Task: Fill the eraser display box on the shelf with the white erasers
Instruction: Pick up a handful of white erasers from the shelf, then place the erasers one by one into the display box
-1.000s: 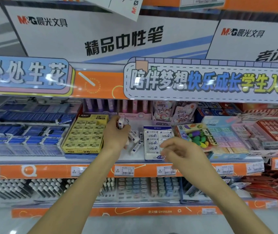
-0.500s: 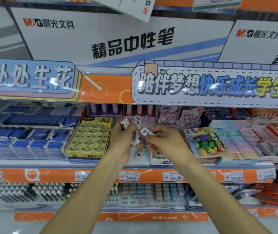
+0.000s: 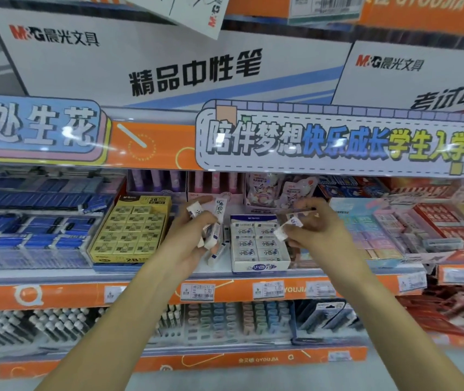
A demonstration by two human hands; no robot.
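The white eraser display box (image 3: 259, 267) sits on the middle shelf, with rows of white erasers in it. My left hand (image 3: 188, 235) hovers just left of the box and clutches a bunch of white erasers (image 3: 219, 211), some sticking up above the fingers and some hanging below. My right hand (image 3: 314, 231) is above the box's right edge and pinches one white eraser (image 3: 286, 228) between thumb and fingers. A loose white eraser (image 3: 216, 253) lies on the shelf left of the box.
A yellow 2B eraser box (image 3: 132, 230) stands left of my left hand, with blue boxes (image 3: 27, 221) beyond it. Colourful eraser boxes (image 3: 366, 227) fill the shelf to the right. Packets (image 3: 267, 190) stand behind. The orange shelf edge (image 3: 225, 292) carries price tags.
My hands met in front of the shelf, and my right hand took one eraser from the bunch. It has since moved right, over the box. My left hand stayed put.
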